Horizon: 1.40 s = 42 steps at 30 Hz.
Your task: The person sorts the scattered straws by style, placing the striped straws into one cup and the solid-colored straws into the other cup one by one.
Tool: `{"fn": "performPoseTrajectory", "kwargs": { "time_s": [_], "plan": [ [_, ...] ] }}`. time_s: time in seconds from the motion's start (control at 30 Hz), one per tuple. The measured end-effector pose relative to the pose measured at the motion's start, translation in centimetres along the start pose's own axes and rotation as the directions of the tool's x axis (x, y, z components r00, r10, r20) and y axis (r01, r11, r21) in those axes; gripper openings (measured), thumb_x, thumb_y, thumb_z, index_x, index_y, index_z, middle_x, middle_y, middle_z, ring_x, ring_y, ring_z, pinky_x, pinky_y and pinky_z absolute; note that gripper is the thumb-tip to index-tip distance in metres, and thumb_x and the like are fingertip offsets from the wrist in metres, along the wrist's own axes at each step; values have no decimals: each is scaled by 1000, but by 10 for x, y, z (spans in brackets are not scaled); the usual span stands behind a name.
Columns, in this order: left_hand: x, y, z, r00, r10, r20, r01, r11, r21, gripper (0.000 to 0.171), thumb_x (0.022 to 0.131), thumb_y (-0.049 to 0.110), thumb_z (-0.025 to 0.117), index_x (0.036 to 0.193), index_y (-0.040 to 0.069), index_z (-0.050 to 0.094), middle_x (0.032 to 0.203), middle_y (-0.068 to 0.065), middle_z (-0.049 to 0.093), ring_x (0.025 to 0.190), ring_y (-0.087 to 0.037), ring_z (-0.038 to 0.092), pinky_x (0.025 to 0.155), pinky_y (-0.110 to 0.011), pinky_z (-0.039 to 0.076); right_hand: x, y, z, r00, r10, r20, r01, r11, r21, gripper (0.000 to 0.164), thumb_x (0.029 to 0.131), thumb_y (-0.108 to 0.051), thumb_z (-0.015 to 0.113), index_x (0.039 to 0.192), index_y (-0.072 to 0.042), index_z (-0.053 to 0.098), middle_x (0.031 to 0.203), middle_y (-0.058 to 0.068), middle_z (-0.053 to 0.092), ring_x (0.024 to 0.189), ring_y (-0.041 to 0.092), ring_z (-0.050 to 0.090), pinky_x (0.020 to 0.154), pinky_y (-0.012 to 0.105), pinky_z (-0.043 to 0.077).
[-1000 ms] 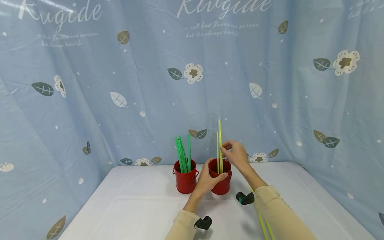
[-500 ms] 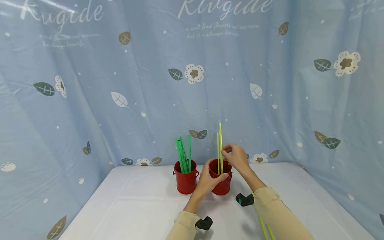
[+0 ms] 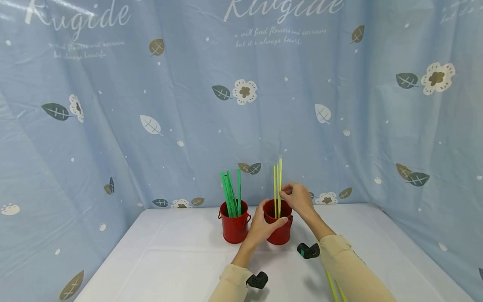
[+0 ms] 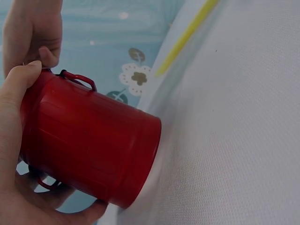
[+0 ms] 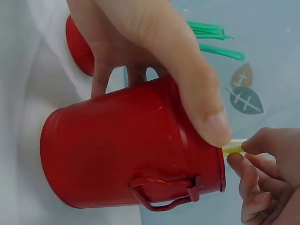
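My left hand (image 3: pixel 260 226) grips a small red metal bucket (image 3: pixel 279 238), its fingers curled round the far side and its thumb near the rim. Above that rim, my right hand (image 3: pixel 297 198) pinches a thin yellow straw (image 3: pixel 281 174) between thumb and fingertips. The straw stands nearly upright with its lower part inside the bucket. Other yellow straws (image 3: pixel 274 184) stand just left of it. In the right wrist view, only a short piece of the pinched straw (image 5: pixel 233 149) shows at the rim. The bucket's inside is hidden in both wrist views.
A second red bucket (image 3: pixel 235 230), holding several green straws (image 3: pixel 231 195), stands to the left. More yellow straws (image 3: pixel 332 287) lie on the white table (image 3: pixel 170 260), partly under the right sleeve. A blue patterned curtain (image 3: pixel 188 126) hangs behind.
The pinched yellow straw has come down a little and shifted right, apart from the others. The right hand has lowered slightly with it. The left hand has stayed on the bucket.
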State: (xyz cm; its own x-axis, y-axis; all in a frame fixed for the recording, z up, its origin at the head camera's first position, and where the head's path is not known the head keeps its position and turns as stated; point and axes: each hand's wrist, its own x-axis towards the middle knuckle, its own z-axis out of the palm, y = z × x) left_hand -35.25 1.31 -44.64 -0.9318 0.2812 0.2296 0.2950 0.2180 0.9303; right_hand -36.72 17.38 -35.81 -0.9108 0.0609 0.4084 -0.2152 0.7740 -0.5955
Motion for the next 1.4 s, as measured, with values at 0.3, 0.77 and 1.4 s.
{"fn": "performPoseTrajectory", "kwargs": {
  "time_s": [0.3,0.77,1.4],
  "plan": [
    [0,2,1,1000,-5,-1,5,1000,0,92,82,54,73,153,22,24,144,3,44,130,-18,45,101,-45,50,-2,2,0,1000,7,28,-7,1000,-16,20,90,-22,70,100,-6,74,93,13,75,81,26,71,67,39,57],
    [-1,1,3,1000,-9,-12,9,1000,-4,93,80,55,74,153,24,26,144,4,44,129,-16,46,103,-46,47,-24,24,-16,999,6,-48,-5,999,35,22,94,-25,65,106,-9,74,93,9,73,82,24,67,64,33,50],
    [-2,4,1,999,32,-1,-32,998,-46,85,83,47,74,151,25,27,143,0,46,130,-21,47,98,-46,51,-83,91,-49,848,341,406,-297,940,-170,62,86,-33,73,126,10,51,64,5,58,50,12,48,49,27,47]
  ]
}}
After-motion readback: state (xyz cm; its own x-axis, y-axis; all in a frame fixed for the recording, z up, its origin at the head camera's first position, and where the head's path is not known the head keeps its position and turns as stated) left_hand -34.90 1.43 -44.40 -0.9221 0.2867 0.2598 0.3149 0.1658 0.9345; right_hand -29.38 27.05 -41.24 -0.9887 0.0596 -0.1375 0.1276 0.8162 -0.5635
